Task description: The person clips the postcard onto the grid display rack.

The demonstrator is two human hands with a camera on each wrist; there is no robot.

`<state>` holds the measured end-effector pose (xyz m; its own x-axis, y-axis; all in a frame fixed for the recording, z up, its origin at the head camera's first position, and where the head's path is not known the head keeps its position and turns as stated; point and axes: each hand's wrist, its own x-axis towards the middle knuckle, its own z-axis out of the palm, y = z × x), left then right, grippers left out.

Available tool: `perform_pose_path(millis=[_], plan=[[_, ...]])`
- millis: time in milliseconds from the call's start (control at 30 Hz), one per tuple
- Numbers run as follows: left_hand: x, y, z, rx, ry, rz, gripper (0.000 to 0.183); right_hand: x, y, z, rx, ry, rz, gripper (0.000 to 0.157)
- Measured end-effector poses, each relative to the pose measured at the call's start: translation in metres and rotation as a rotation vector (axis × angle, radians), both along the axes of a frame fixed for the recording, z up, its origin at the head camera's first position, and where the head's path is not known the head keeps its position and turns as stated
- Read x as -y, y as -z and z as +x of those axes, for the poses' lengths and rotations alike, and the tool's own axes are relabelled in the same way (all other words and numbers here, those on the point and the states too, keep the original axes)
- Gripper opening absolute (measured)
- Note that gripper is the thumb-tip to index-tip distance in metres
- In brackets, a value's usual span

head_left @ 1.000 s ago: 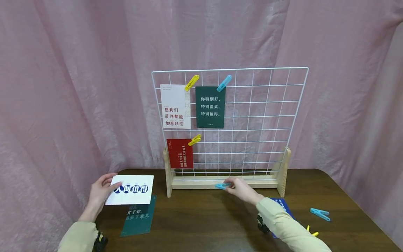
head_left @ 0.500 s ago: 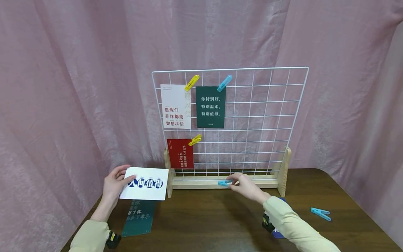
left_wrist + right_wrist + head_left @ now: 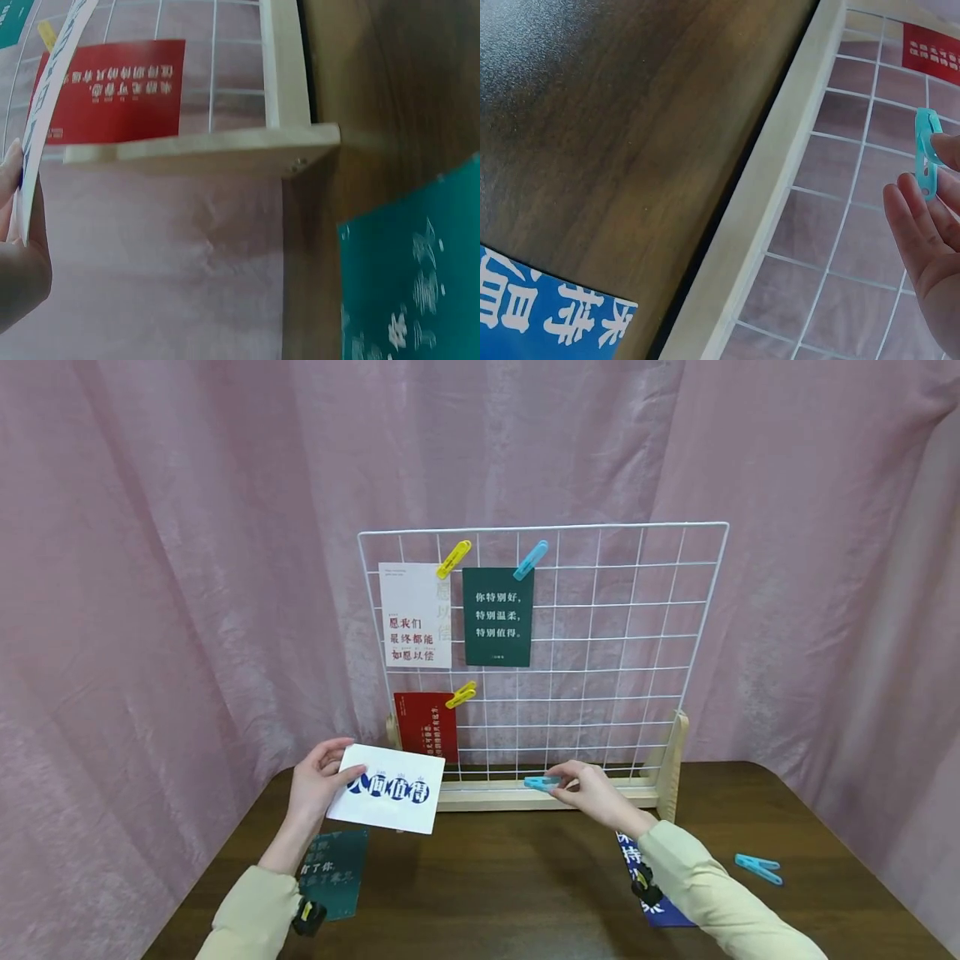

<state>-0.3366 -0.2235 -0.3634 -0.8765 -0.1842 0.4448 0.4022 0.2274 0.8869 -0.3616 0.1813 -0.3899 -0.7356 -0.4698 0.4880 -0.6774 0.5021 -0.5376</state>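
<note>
My left hand (image 3: pixel 318 781) pinches a white card (image 3: pixel 390 814) with blue lettering by its left edge, thumb on the front. In the head view the card overlaps the lower left of the rack and a corner of the hanging red card (image 3: pixel 427 718). The left wrist view shows the white card nearly edge-on. My right hand (image 3: pixel 596 795) holds a light blue clothespin (image 3: pixel 540 783) between thumb and fingers, in front of the rack's wooden base. In the right wrist view the clothespin (image 3: pixel 925 150) appears before the white wire grid (image 3: pixel 847 202).
The wire grid rack (image 3: pixel 600 606) also bears a white card (image 3: pixel 415 627) and a green card (image 3: pixel 497 618), clipped on. A teal card (image 3: pixel 335 877) and a blue card (image 3: pixel 667 910) lie on the table. Another blue clothespin (image 3: pixel 759 867) lies at right.
My left hand has carried the white card right and slightly up toward the rack, tilting it a little. My right hand, with the clothespin, has shifted slightly right and up.
</note>
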Motion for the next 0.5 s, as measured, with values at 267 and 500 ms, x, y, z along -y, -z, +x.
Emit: perform_pose_path(millis=[267,500], plan=[[-0.021,0.002,-0.013,-0.012,0.037,0.055,0.047,-0.006,-0.011,0.001,-0.041,0.059,-0.013,0.021],[-0.048,-0.003,-0.018,-0.068,0.083,0.102,0.046,-0.015,-0.019,0.001,-0.058,0.062,-0.006,0.021]])
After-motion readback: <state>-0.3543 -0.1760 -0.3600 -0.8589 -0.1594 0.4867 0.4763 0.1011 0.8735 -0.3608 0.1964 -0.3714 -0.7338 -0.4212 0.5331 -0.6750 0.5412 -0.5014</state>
